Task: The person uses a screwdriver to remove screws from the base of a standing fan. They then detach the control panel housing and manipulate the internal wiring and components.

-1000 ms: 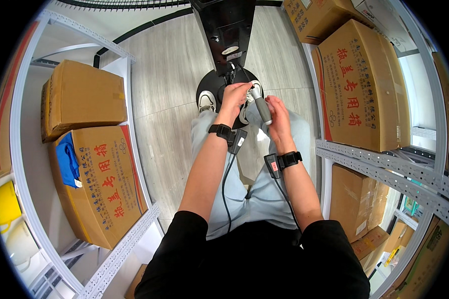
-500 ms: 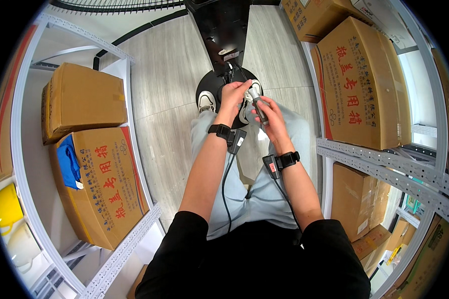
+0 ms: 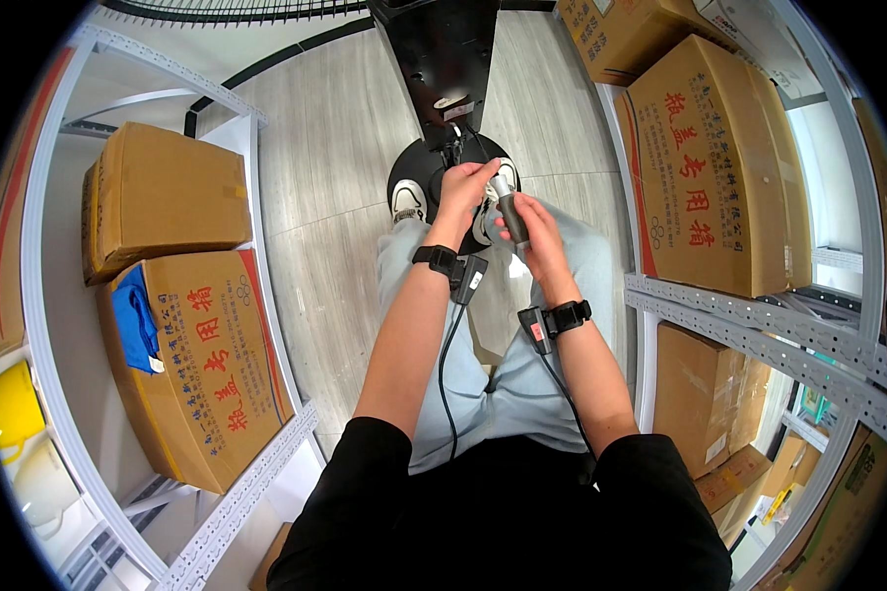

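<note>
Curling inward, the right hand (image 3: 543,239) had wrapped its fingers around the grey-handled tool (image 3: 512,215), apparently steadying it just beside the left hand (image 3: 457,193), whose fingertips stayed pinched together, their contents unclear.

Right hand (image 3: 542,231) around grey tool handle (image 3: 511,215); left hand (image 3: 457,195) near silver end (image 3: 502,185) (cardboard boxes (image 3: 202,355) either side).

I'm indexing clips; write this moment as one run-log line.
right hand: grips grey-and-silver cylindrical tool | left hand: near its silver end, contact unclear | ahead: black upright stand, round black base | sides: brown cardboard boxes
</note>
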Motion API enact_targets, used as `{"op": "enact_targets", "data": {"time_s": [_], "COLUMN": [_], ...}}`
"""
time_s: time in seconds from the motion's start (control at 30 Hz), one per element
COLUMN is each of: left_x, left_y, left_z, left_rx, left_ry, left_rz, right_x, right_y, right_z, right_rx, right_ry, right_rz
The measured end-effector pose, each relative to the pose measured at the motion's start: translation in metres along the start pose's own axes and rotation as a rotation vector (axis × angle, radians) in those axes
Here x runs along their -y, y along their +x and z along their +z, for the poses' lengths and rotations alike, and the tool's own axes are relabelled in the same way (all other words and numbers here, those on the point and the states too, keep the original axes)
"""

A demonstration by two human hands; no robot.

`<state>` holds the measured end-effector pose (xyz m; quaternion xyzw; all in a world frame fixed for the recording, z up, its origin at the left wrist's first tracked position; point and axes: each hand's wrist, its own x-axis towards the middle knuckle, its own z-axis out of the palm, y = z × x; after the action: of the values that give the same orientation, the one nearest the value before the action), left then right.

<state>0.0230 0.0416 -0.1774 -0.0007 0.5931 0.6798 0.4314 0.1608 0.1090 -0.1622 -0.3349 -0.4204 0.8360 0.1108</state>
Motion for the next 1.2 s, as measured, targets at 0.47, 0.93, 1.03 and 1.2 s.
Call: {"op": "enact_targets", "data": {"time_s": [0.47,0.93,1.03,1.2], "left_x": [0.001,0.001,-0.003,0.0], "left_y": [0.002,0.003,0.001,0.002], "left_z": [-0.002,-0.008,-0.003,-0.003], "left_rx": [0.071,0.198,0.146,0.086], "left_ry": [-0.111,-0.241,-0.201,-0.093], "left_rz": [-0.027,-0.076,-0.123,-0.044], "right_x": [0.001,0.004,-0.002,-0.005], "right_y": [0.0,0.002,0.004,0.002], "right_z": [-0.001,-0.005,-0.004,0.0], "right_rx": [-0.044,0.013,-0.054,-0.084], "right_ry": [-0.002,0.091,-0.008,-0.164], "right_rz": [-0.033,0.063,-0.026,-0.123]}}
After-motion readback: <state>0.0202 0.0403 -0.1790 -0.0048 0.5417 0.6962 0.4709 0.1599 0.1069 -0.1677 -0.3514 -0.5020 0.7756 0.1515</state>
